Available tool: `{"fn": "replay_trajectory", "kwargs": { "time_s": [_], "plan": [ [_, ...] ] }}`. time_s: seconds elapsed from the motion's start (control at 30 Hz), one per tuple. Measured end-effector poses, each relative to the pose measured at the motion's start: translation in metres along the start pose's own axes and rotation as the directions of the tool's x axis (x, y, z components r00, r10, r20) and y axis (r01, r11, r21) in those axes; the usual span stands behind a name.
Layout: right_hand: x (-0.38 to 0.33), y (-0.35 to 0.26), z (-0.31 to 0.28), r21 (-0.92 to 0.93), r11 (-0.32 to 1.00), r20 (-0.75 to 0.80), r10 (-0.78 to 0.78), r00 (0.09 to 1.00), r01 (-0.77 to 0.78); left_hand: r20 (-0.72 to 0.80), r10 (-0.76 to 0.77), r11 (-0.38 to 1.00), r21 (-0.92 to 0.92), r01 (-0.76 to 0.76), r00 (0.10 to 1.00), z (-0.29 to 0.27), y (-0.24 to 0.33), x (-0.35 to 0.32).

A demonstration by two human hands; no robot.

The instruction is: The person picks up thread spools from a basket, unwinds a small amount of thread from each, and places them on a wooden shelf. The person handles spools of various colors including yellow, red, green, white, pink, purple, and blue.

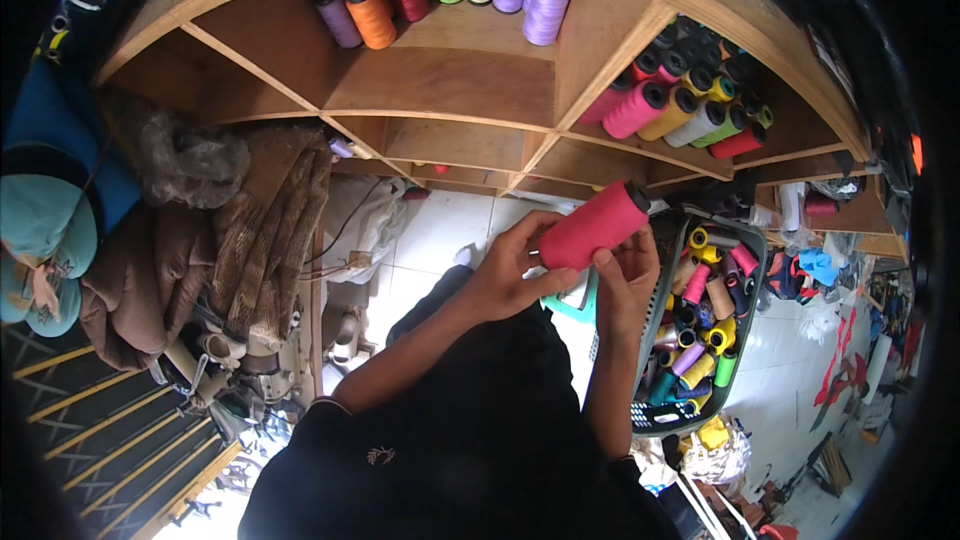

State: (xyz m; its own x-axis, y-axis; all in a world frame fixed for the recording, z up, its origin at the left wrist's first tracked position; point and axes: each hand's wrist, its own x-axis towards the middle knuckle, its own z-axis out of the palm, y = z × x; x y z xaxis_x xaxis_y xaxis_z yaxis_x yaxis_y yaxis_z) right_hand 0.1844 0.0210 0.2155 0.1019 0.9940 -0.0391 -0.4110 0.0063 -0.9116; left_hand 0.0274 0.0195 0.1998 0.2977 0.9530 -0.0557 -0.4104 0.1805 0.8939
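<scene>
Both hands, left hand (510, 270) and right hand (628, 275), had fingers wrapped around a pink thread spool (595, 226). The basket (655, 285) beside them held many colored spools (705, 315).

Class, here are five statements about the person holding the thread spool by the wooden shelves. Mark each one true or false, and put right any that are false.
1. Both hands hold a pink thread spool. True: the left hand and right hand both grip it.
2. The basket of spools lies to the person's left. False: it is on the right, beside the right forearm.
3. An orange spool sits in the top shelf compartment. True.
4. The held spool is green. False: it is pink.
5. The wooden shelf holds only purple spools. False: there are orange, red, green, white, pink and yellow ones too.
</scene>
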Motion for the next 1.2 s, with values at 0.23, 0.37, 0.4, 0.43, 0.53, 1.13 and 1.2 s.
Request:
{"fn": "replay_trajectory", "kwargs": {
  "time_s": [0.23, 0.37, 0.4, 0.43, 0.53, 1.13, 1.2],
  "plan": [
    [0.000, 0.021, 0.022, -0.137, 0.989, 0.073, 0.068, 0.995, -0.058, -0.035, 0.013, 0.951, 0.311, -0.001, 0.999, -0.027, 0.005, -0.005],
    [0.015, 0.031, 0.041, -0.225, 0.970, 0.116, 0.121, 0.986, -0.092, -0.031, 0.117, 0.794, 0.603, -0.075, 0.993, -0.051, 0.020, 0.000],
    [0.021, 0.035, 0.047, -0.229, 0.970, 0.141, 0.113, 0.984, -0.079, -0.049, 0.166, 0.762, 0.640, -0.097, 0.985, -0.057, 0.026, 0.002],
    [0.027, 0.039, 0.055, -0.240, 0.969, 0.136, 0.099, 0.986, -0.064, -0.066, 0.215, 0.729, 0.675, -0.115, 0.974, -0.063, 0.033, 0.004],
    [0.050, 0.050, 0.080, -0.260, 0.963, 0.144, -0.038, 0.989, 0.075, -0.141, 0.356, 0.749, 0.635, -0.191, 0.924, -0.090, 0.040, 0.013],
    [0.159, 0.154, 0.265, -0.554, 0.504, 0.393, -0.543, 0.742, 0.662, -0.569, 0.437, 0.854, 0.505, -0.123, 0.696, -0.181, 0.080, 0.037],
    [0.158, 0.160, 0.274, -0.549, 0.554, 0.376, -0.505, 0.777, 0.625, -0.572, 0.411, 0.866, 0.488, -0.108, 0.709, -0.185, 0.082, 0.041]
  ]
}}
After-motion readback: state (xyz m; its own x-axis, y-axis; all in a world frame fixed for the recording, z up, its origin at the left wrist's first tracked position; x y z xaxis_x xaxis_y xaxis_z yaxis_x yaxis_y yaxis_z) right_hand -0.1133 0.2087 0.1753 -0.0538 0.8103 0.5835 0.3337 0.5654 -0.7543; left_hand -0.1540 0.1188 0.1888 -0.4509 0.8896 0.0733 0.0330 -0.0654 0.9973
